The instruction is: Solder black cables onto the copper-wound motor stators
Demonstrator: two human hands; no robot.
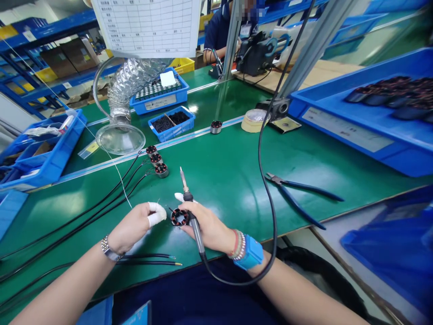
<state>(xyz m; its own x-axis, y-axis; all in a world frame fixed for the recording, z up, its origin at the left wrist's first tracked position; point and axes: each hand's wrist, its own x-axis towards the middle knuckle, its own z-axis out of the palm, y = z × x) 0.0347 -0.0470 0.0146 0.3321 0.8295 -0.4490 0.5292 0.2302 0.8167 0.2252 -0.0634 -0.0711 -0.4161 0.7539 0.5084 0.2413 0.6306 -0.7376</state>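
Observation:
My right hand (206,223) is closed around a soldering iron (198,237), its tip pointing up and away. The same hand also grips a small ring-shaped motor stator (179,217) with copper windings, between thumb and fingers. Just left of the stator, my left hand (138,223) pinches thumb and forefinger together, both in white finger cots. A thin pale solder wire (120,174) runs down from the upper left to this hand, and a fine strand sticks up at its fingertips. Several finished-looking stators (161,169) with black cables attached stand beyond my left hand.
Cutting pliers (297,192) lie spread on the green bench at right. Black cable ends (152,259) rest near the front edge. A fume duct (120,135), a parts bin (172,124) and a lone stator (216,127) stand farther back. The iron's cord (262,149) hangs across. A person sits opposite.

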